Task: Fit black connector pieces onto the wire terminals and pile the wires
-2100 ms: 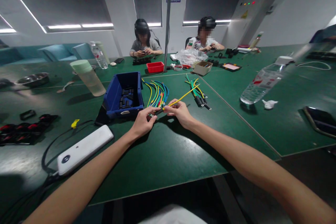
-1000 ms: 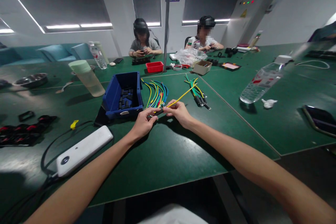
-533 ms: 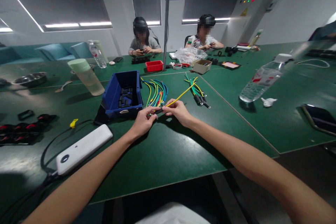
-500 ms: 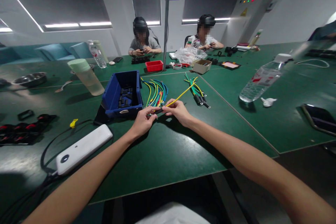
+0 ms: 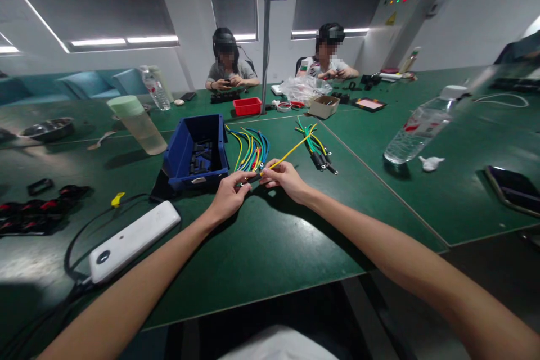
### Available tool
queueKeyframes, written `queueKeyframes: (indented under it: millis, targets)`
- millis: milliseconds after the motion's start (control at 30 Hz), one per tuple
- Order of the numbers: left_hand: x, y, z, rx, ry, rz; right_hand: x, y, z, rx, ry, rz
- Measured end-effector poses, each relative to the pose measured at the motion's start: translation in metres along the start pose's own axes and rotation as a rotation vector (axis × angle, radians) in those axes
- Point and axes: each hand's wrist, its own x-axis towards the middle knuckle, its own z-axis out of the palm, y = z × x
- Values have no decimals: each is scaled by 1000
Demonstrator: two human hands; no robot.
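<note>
A wide green table [image 5: 261, 247] is seen under dark window blinds, with two other people seated at its far side. Just above its middle, a yellow wire [image 5: 291, 153] is pinched between the thumb and fingers of the right hand [image 5: 284, 178], which is closed on the wire near its lower end. A small dark piece [image 5: 253, 178] at that end is gripped by the fingertips of the left hand [image 5: 228, 196], also closed; the two hands are nearly touching, and both are held low over the table. From the right hand the yellow wire is carried up and away to the right, over a small bundle of green and yellow wires [image 5: 314, 146] with black ends that lies on the table.

Just behind the hands a fan of coloured wires [image 5: 250, 149] is spread out, and beside it on the left a blue bin [image 5: 196, 152] with small black parts inside is set. Further left a pale green cup [image 5: 135, 122] is stood upright, and a white flat device [image 5: 133, 241] with a black cable is laid near the left forearm. To the right, well apart from the hands, a clear water bottle [image 5: 422, 129] is seen leaning, with a crumpled white scrap [image 5: 431, 163] close by. A red tray [image 5: 248, 106] and a small cardboard box [image 5: 324, 106] are placed toward the far side.
</note>
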Motion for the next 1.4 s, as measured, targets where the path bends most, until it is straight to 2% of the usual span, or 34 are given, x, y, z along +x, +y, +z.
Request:
queueKeyframes:
  millis: [267, 1400]
  targets:
    - [-1, 1, 1, 7, 16, 49, -1, -2, 1, 5, 14, -5]
    - [-2, 3, 0, 73, -10, 109, 1, 0, 0, -39, 8, -5]
